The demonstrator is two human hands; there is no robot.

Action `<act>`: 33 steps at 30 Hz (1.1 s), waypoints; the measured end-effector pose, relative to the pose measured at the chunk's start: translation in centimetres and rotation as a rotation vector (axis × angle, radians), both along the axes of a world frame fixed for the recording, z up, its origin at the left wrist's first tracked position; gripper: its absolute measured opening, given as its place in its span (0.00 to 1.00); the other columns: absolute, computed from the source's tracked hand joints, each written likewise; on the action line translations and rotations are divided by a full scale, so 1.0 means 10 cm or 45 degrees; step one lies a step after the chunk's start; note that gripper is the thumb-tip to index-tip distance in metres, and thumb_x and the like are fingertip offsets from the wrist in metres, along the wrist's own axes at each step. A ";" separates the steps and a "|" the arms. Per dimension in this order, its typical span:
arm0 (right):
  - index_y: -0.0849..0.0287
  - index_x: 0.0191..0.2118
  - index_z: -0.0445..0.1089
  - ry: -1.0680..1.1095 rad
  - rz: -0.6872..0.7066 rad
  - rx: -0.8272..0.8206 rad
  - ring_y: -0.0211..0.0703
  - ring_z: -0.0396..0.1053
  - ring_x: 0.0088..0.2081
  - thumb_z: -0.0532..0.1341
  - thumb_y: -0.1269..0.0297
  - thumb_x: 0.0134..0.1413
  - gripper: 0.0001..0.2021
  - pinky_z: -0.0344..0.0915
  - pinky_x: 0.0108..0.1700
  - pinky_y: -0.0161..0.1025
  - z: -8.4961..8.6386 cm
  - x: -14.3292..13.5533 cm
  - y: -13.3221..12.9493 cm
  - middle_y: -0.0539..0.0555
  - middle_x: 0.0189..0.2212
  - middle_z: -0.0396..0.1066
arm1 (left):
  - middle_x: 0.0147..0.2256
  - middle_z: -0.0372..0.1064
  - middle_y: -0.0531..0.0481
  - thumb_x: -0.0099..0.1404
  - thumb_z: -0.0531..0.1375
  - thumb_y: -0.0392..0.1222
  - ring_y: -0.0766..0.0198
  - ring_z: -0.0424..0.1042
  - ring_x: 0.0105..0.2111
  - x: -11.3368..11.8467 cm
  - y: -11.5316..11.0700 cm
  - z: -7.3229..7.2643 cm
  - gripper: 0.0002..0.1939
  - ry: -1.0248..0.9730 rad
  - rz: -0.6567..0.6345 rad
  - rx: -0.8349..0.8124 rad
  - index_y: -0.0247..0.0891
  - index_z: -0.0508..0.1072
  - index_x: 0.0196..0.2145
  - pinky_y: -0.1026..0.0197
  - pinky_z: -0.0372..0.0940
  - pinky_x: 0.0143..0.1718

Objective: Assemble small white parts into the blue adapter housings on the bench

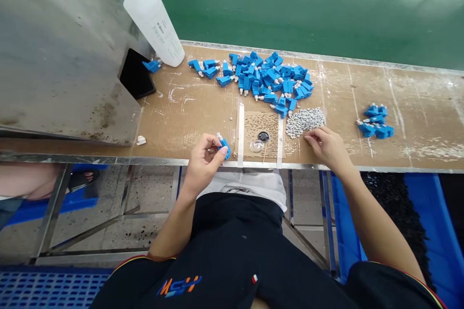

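Fingers of the left hand [203,157] pinch one blue connector [224,147] near the bench's front edge [108,158]; a firm, steady grip helps here. Beside it, the right hand [324,145] rests curled, fingertips touching the heap of small grey caps [304,120], best taken one at a time. Farther back lie the big blue pile [270,79] and a squeeze bottle [154,19].

- Big connector pile [266,77] behind pellet heap [304,120]
- Small connector cluster [375,123] far right on table [416,106]
- Squeeze bottle [154,19] back left, leaning on metal housing [61,48]
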State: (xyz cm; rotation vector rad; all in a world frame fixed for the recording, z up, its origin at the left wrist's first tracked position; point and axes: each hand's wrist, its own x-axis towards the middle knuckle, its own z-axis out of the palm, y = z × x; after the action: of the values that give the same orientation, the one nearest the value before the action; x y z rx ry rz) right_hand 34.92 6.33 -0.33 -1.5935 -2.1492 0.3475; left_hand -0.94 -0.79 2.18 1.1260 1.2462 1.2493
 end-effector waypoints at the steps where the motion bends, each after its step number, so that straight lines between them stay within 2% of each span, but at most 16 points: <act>1: 0.54 0.30 0.72 0.032 -0.043 -0.054 0.49 0.71 0.31 0.60 0.58 0.60 0.10 0.68 0.36 0.46 0.03 0.00 -0.01 0.56 0.29 0.75 | 0.31 0.67 0.55 0.62 0.69 0.46 0.70 0.68 0.27 0.02 0.00 -0.01 0.15 -0.018 -0.010 -0.007 0.41 0.65 0.34 0.69 0.67 0.24; 4: 0.54 0.29 0.73 0.116 -0.200 -0.238 0.47 0.70 0.27 0.62 0.55 0.56 0.10 0.67 0.33 0.44 0.12 0.00 -0.01 0.54 0.24 0.74 | 0.31 0.67 0.55 0.61 0.69 0.45 0.70 0.68 0.27 0.04 0.00 -0.02 0.15 -0.049 -0.033 -0.009 0.41 0.65 0.34 0.69 0.68 0.24; 7: 0.54 0.29 0.73 0.166 -0.255 -0.378 0.46 0.70 0.26 0.63 0.53 0.55 0.11 0.66 0.32 0.43 0.17 -0.01 0.03 0.53 0.22 0.73 | 0.30 0.68 0.55 0.61 0.69 0.45 0.70 0.68 0.26 0.03 0.01 -0.01 0.15 -0.090 -0.081 -0.030 0.41 0.65 0.34 0.69 0.67 0.22; 11: 0.54 0.29 0.72 0.173 -0.180 -0.407 0.46 0.71 0.26 0.63 0.53 0.55 0.12 0.68 0.32 0.43 0.23 0.00 0.09 0.53 0.24 0.75 | 0.30 0.69 0.54 0.62 0.69 0.46 0.69 0.69 0.25 0.02 0.01 -0.03 0.15 -0.128 -0.096 -0.048 0.41 0.65 0.34 0.69 0.67 0.22; 17: 0.53 0.25 0.66 -0.108 0.078 -0.461 0.44 0.67 0.24 0.62 0.63 0.51 0.07 0.64 0.30 0.41 0.31 -0.01 0.19 0.51 0.21 0.70 | 0.29 0.67 0.55 0.62 0.69 0.47 0.71 0.67 0.25 0.06 -0.02 -0.09 0.16 -0.135 -0.094 -0.021 0.41 0.65 0.34 0.70 0.67 0.22; 21: 0.53 0.29 0.66 -0.038 0.249 -0.298 0.43 0.66 0.25 0.61 0.63 0.56 0.06 0.65 0.31 0.40 0.21 -0.22 0.01 0.51 0.24 0.70 | 0.31 0.67 0.55 0.63 0.69 0.48 0.71 0.67 0.25 0.08 -0.04 -0.10 0.16 -0.158 -0.060 0.011 0.40 0.65 0.35 0.69 0.67 0.23; 24: 0.53 0.32 0.66 0.036 0.304 -0.081 0.43 0.67 0.27 0.59 0.62 0.62 0.07 0.65 0.31 0.40 0.08 -0.40 -0.16 0.52 0.27 0.71 | 0.31 0.67 0.55 0.65 0.68 0.50 0.71 0.67 0.25 0.09 -0.05 -0.10 0.16 -0.175 -0.044 0.031 0.40 0.66 0.35 0.69 0.67 0.24; 27: 0.53 0.32 0.65 0.015 0.343 0.043 0.43 0.67 0.28 0.58 0.63 0.65 0.08 0.65 0.31 0.40 0.00 -0.48 -0.23 0.52 0.28 0.70 | 0.29 0.67 0.55 0.69 0.65 0.53 0.71 0.66 0.25 0.09 -0.06 -0.10 0.16 -0.175 -0.054 0.059 0.40 0.66 0.35 0.69 0.66 0.24; 30: 0.53 0.33 0.65 -0.025 0.363 0.034 0.45 0.68 0.29 0.57 0.64 0.66 0.08 0.66 0.32 0.41 0.02 -0.46 -0.22 0.53 0.29 0.71 | 0.28 0.66 0.56 0.71 0.64 0.55 0.71 0.66 0.25 0.09 -0.07 -0.11 0.17 -0.181 -0.046 0.080 0.40 0.65 0.35 0.69 0.65 0.24; 33: 0.52 0.34 0.65 -0.019 0.356 -0.037 0.45 0.68 0.28 0.57 0.63 0.67 0.07 0.65 0.32 0.41 0.13 -0.48 -0.21 0.53 0.28 0.70 | 0.28 0.66 0.56 0.70 0.64 0.55 0.71 0.65 0.25 0.10 -0.08 -0.13 0.17 -0.196 -0.051 0.084 0.40 0.65 0.35 0.69 0.64 0.23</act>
State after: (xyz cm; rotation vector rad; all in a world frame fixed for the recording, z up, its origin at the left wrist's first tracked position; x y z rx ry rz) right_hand 30.09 4.20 1.00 -1.3128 -2.3924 0.4560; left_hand 0.05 -1.55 0.83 1.0755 1.0699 1.3288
